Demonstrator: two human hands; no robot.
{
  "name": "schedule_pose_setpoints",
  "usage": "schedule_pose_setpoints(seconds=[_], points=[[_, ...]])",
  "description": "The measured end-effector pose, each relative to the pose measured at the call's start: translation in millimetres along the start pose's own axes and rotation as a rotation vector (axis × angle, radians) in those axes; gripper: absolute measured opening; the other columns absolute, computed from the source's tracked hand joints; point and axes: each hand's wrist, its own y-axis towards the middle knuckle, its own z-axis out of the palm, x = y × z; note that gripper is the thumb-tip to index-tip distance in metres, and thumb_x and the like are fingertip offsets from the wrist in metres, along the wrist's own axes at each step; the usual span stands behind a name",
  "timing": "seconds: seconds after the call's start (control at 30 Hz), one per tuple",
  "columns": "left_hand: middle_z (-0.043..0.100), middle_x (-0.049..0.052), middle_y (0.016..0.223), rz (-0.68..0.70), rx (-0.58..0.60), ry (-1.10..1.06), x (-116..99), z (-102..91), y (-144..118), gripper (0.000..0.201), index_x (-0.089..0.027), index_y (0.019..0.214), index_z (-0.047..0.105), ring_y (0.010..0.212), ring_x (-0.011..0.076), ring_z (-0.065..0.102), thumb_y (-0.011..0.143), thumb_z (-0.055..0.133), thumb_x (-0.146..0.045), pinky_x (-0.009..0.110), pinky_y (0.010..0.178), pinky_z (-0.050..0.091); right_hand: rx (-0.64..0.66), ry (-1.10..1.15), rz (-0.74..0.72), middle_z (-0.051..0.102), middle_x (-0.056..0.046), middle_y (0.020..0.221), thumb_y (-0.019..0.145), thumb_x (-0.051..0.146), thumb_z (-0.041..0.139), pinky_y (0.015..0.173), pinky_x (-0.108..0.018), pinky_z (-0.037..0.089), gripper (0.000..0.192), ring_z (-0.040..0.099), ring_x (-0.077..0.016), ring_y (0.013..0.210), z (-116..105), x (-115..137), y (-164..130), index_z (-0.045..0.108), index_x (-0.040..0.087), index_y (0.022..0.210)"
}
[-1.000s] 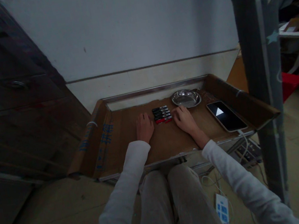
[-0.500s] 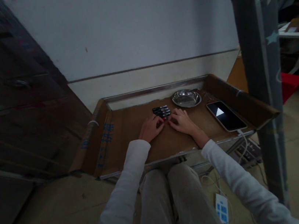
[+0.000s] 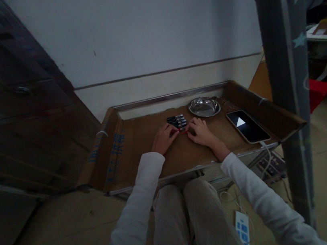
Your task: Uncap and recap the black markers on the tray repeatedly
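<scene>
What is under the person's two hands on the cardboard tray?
A row of dark markers lies just beyond the left hand and right hand. A red bit shows between the fingertips. The rest of it is covered, as is the cardboard below the palms.

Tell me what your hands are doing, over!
Left hand and right hand pinching red marker. Other markers stacked just behind. Steel dish, phone to the right.

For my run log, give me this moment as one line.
left hand: fingertips at row of batteries | right hand: at same row | steel dish: behind right hand | phone: right, lit
</scene>
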Motion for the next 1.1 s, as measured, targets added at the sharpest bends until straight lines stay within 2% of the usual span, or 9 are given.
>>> schedule_pose_setpoints(seconds=[0.4, 0.53, 0.63, 0.73, 0.87, 0.97, 1.1], points=[[0.059, 0.003, 0.097, 0.002, 0.01, -0.093, 3, 2.8, 1, 0.01, -0.021, 0.093, 0.059, 0.092, 0.0162, 0.058, 0.088, 0.052, -0.027, 0.032, 0.086, 0.046, -0.047, 0.09, -0.079, 0.06, -0.008, 0.097, 0.089, 0.027, 0.043, 0.08, -0.033, 0.033, 0.019, 0.052, -0.0214, 0.091, -3, 4, 4, 0.056, 0.018, 0.1], [0.06, 0.003, 0.097, 0.033, 0.002, -0.146, 4, 3.9, 2, 0.011, -0.021, 0.095, 0.059, 0.091, 0.0157, 0.059, 0.089, 0.052, -0.028, 0.031, 0.085, 0.047, -0.065, 0.138, -0.093, 0.062, -0.008, 0.096, 0.09, 0.027, 0.043, 0.081, -0.034, 0.036, 0.02, 0.054, -0.0216, 0.091, -3, 6, 4, 0.056, 0.019, 0.102], [0.062, 0.002, 0.097, 0.058, -0.016, -0.205, 3, 5.7, 3, 0.011, -0.02, 0.095, 0.058, 0.092, 0.0151, 0.06, 0.088, 0.053, -0.027, 0.031, 0.086, 0.047, -0.077, 0.224, -0.167, 0.062, -0.008, 0.098, 0.09, 0.026, 0.044, 0.082, -0.034, 0.039, 0.018, 0.055, -0.0215, 0.092, -2, 7, 4, 0.056, 0.02, 0.102], [0.064, 0.002, 0.096, 0.028, -0.027, -0.277, 2, 7.7, 4, 0.015, -0.021, 0.102, 0.054, 0.091, 0.0137, 0.062, 0.088, 0.054, -0.026, 0.03, 0.086, 0.049, -0.08, 0.257, -0.224, 0.062, -0.008, 0.098, 0.09, 0.025, 0.045, 0.082, -0.034, 0.042, 0.018, 0.055, -0.0211, 0.092, 0, 7, 4, 0.057, 0.021, 0.103], [0.065, 0.0, 0.095, -0.021, -0.01, -0.317, 0, 7.9, 3, 0.022, -0.022, 0.107, 0.05, 0.089, 0.013, 0.063, 0.087, 0.056, -0.029, 0.029, 0.084, 0.05, -0.063, 0.189, -0.256, 0.064, -0.007, 0.097, 0.091, 0.027, 0.047, 0.081, -0.033, 0.041, 0.019, 0.056, -0.0208, 0.09, 0, 6, 4, 0.058, 0.022, 0.105], [0.065, 0.001, 0.098, -0.04, -0.009, -0.315, -3, 5.8, 2, 0.023, -0.022, 0.108, 0.049, 0.091, 0.0136, 0.063, 0.088, 0.054, -0.032, 0.03, 0.085, 0.05, -0.095, 0.118, -0.229, 0.065, -0.006, 0.095, 0.092, 0.029, 0.046, 0.079, -0.033, 0.04, 0.02, 0.056, -0.021, 0.088, -3, 6, 3, 0.06, 0.022, 0.104], [0.064, 0.004, 0.105, -0.015, 0.004, -0.193, -6, 2.8, 3, 0.021, -0.022, 0.107, 0.051, 0.098, 0.0166, 0.06, 0.09, 0.049, -0.033, 0.033, 0.09, 0.047, -0.188, 0.038, -0.095, 0.064, -0.007, 0.086, 0.092, 0.031, 0.043, 0.076, -0.032, 0.039, 0.022, 0.055, -0.0213, 0.082, -6, 8, 2, 0.059, 0.019, 0.1]])
